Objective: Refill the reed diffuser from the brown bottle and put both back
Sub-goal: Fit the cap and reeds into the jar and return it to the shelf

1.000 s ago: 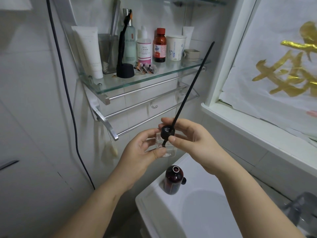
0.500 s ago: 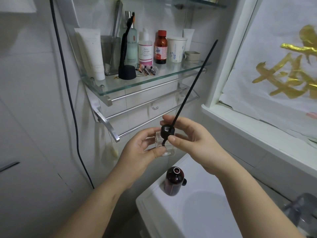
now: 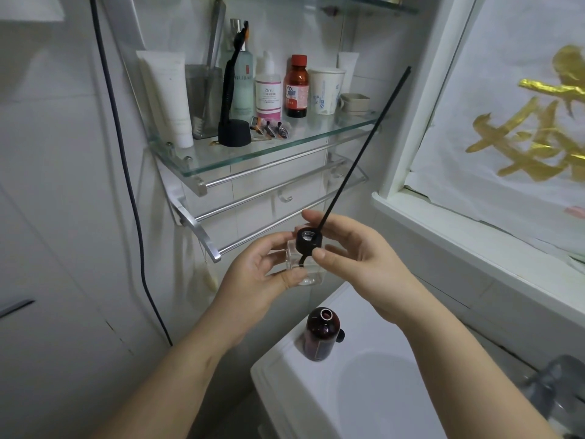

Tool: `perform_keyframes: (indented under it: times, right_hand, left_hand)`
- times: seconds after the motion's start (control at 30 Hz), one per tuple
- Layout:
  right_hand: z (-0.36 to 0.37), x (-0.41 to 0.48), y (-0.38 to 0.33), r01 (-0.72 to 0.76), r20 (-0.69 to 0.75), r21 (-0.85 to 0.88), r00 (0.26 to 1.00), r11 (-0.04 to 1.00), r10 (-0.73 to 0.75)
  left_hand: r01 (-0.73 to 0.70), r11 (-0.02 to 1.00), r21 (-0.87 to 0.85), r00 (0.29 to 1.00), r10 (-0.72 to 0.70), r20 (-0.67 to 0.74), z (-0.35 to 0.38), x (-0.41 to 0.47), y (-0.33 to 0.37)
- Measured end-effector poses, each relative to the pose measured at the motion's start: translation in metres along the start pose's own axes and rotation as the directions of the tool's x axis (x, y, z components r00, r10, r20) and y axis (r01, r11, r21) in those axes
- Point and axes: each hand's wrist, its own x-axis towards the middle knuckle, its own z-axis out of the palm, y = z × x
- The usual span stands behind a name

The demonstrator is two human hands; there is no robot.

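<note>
I hold a small clear square reed diffuser bottle point(image 3: 308, 274) in mid-air over the toilet tank. My left hand point(image 3: 266, 274) grips its body from the left. My right hand point(image 3: 357, 258) pinches the black collar cap point(image 3: 308, 240) on its neck. One long black reed point(image 3: 364, 150) sticks out of the neck, leaning up and to the right. The brown bottle point(image 3: 321, 337) stands uncapped on the white tank lid point(image 3: 364, 391), below my hands. A small black cap point(image 3: 340, 335) lies just right of it.
A glass wall shelf point(image 3: 253, 153) carries tubes, bottles, a razor stand and a paper cup, with towel bars point(image 3: 269, 201) beneath. A black cable point(image 3: 126, 185) hangs down the left wall. A white window ledge point(image 3: 474, 245) runs along the right.
The hands and diffuser have stayed nearly still. The reed's tilt has shifted slightly as my right fingers work at the collar cap.
</note>
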Motion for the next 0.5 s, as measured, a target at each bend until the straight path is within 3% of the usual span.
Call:
perform_keyframes:
  times: [0.2, 0.4, 0.5]
  right_hand:
    - [0.0048, 0.0016, 0.0009, 0.004, -0.090, -0.104, 0.996, 0.995, -0.014]
    - [0.0007, 0.0002, -0.0003, -0.019, -0.007, -0.043, 1.000, 0.999, 0.019]
    - [0.0013, 0.0013, -0.0030, -0.018, -0.038, -0.090, 0.999, 0.996, 0.015]
  left_hand:
    - [0.018, 1.000, 0.019, 1.000, -0.018, 0.010, 0.0031, 0.0002, -0.0014]
    - [0.015, 1.000, 0.013, 1.000, -0.015, 0.003, 0.0013, 0.0005, 0.0003]
    - [0.015, 1.000, 0.012, 1.000, -0.015, 0.000, 0.0014, 0.0004, -0.0003]
